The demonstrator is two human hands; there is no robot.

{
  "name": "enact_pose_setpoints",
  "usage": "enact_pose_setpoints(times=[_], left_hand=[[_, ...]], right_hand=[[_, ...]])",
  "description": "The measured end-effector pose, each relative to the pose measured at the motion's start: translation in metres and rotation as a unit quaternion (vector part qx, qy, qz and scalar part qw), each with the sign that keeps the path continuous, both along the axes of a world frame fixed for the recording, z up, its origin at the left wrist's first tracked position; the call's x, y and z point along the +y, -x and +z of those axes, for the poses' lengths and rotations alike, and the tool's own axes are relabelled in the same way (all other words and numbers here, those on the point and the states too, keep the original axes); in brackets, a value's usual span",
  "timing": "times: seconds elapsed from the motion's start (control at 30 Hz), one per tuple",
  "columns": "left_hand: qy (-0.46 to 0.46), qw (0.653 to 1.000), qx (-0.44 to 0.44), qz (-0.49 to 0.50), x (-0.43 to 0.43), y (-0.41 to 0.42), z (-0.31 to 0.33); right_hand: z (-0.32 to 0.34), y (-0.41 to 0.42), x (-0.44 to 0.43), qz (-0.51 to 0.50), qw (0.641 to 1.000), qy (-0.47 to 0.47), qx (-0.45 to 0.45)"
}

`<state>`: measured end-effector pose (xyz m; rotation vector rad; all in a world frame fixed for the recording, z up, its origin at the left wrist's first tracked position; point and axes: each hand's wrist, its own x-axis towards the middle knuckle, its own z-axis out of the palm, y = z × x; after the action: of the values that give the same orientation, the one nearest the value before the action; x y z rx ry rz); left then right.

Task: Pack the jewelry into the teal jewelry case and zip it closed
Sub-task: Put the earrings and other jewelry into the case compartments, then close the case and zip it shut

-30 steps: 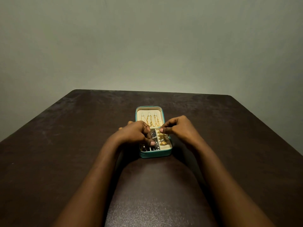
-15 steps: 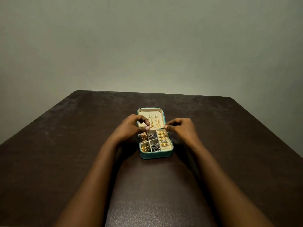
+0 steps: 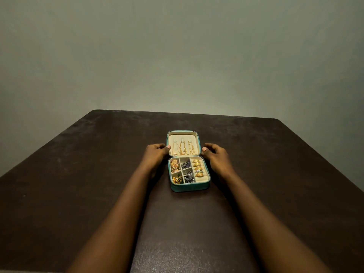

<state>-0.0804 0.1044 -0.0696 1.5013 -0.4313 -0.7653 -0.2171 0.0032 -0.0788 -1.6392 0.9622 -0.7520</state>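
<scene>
Both hands have left the compartments they were working over a moment ago and gone out to either side of the lid. Nearest me on the dark counter point(image 3: 78, 194) sits the teal jewelry case point(image 3: 189, 187), lying open around the counter's middle. Its cream tray is split into sections: gold pieces point(image 3: 175, 168) fill the two left ones, dark silvery pieces point(image 3: 187, 171) the two middle ones, and a row of gold rings point(image 3: 198, 168) stands in the slotted column on the right. Just past the tray, the left hand point(image 3: 155, 155) has loosely curled fingers, its thumb against the left edge of the lid point(image 3: 182, 137). The right hand point(image 3: 216, 157) mirrors it, thumb at the right edge. I cannot tell whether either hand actually grips the lid. Gold chains point(image 3: 184, 148) hang on its cream lining. Beyond the counter's far edge is a plain grey-green wall point(image 3: 177, 56).
</scene>
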Motion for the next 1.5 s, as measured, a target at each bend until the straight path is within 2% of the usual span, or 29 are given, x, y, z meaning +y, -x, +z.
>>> enact_pose_setpoints(times=[0.1, 0.2, 0.67, 0.93, 1.17, 1.5], left_hand=[[0.001, 1.000, -0.001, -0.012, 0.001, 0.001, 0.003], [0.022, 1.000, 0.008, -0.018, 0.003, 0.000, 0.004], [0.145, 0.984, 0.068, -0.073, 0.012, 0.003, 0.010], [0.138, 0.981, 0.090, -0.104, 0.016, -0.002, 0.011], [0.097, 0.984, 0.056, -0.135, 0.023, -0.010, 0.011], [0.080, 0.966, 0.072, -0.236, 0.037, -0.017, 0.016]], right_hand=[[0.003, -0.002, 0.002, 0.033, 0.993, -0.092, -0.070], [0.006, -0.001, 0.005, 0.051, 0.983, -0.131, -0.118], [0.008, 0.009, -0.004, 0.046, 0.974, -0.094, -0.203], [0.016, 0.020, 0.000, 0.098, 0.965, -0.139, -0.198], [0.023, 0.030, -0.007, 0.138, 0.974, -0.093, -0.157], [0.024, 0.040, -0.015, 0.221, 0.967, -0.078, -0.101]])
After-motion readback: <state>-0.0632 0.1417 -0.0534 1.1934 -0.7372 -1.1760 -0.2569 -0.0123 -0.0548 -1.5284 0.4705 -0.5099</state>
